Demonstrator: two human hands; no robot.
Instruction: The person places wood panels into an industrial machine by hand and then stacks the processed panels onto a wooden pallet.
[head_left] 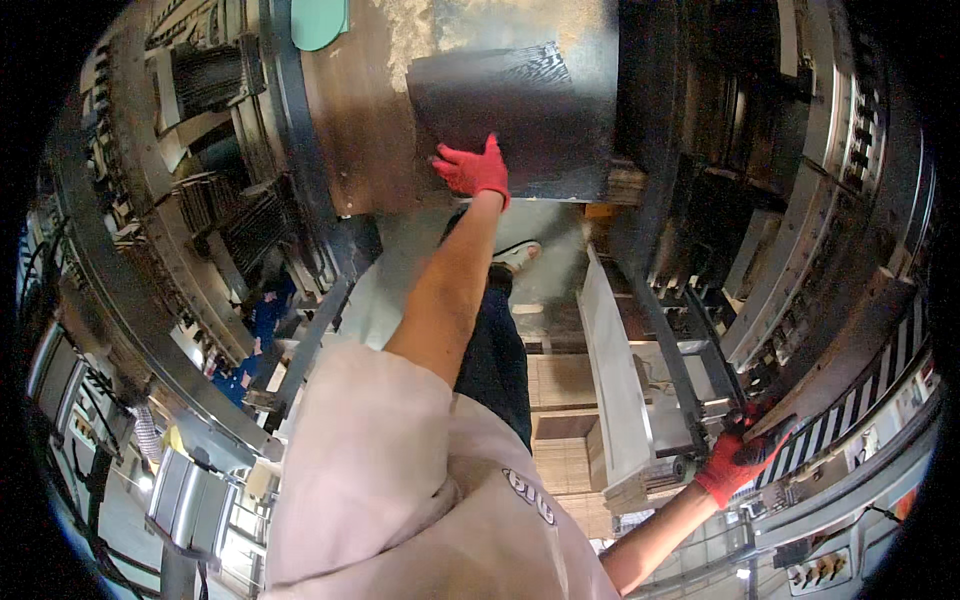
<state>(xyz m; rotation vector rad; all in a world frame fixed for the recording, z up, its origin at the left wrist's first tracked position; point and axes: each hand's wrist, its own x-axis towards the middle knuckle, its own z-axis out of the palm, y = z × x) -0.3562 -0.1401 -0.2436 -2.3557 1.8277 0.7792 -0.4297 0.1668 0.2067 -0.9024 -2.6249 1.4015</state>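
Note:
My left hand point(472, 168), in a red glove, reaches forward over the near part of a dark, wood-grained sheet point(480, 100). Its fingers are spread and hold nothing; whether they touch the sheet I cannot tell. Beneath the sheet is a worn, brownish metal platen point(355, 150) dusted with pale residue. Off to the lower right, my right hand point(738, 465), also red-gloved, is closed at the lower end of a long brownish beam point(835, 350) on the machine's side. What its fingers hold is dark and unclear.
Heavy machine frames rise on the left point(190, 280) and right point(795, 200). A teal round-ended piece point(320, 22) lies at the platen's far left corner. A long pale panel point(612, 365) stands right of my legs, near wooden boards point(562, 385). Black-and-white striping point(850, 400) runs along the right.

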